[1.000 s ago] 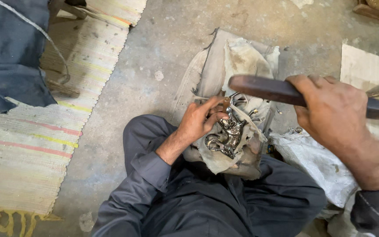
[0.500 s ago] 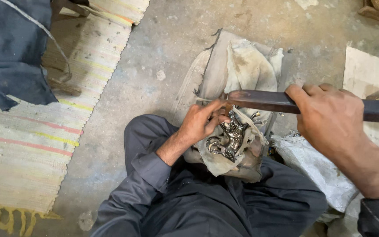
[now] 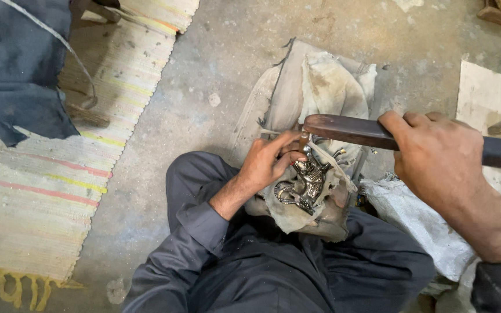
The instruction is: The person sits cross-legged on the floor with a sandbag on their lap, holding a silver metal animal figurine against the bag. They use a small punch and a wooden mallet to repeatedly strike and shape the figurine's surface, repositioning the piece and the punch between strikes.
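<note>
Leftmost: striped woven mat (image 3: 36,191) with dark cloth (image 3: 13,64) at upper left of frame. Centre: left hand (image 3: 271,162), fingers pinched narrow, steadying a small shiny metal casting (image 3: 305,182) on a grimy rag-covered block (image 3: 314,214) in the lap. Right: right hand (image 3: 436,159) closed around a long dark wooden bar (image 3: 349,130), whose end touches the casting.

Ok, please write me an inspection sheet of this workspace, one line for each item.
Surface: bare concrete floor, dusty.
Job's things: shiny metal figure on worn cloth; dark wooden bar above it.
Clutter: grey sack, dark cloth.
Grippers: left hand steadies the figure; right hand grips the bar.
Cables: one cord over the dark cloth.
Surroundings: striped mat, pale board.
</note>
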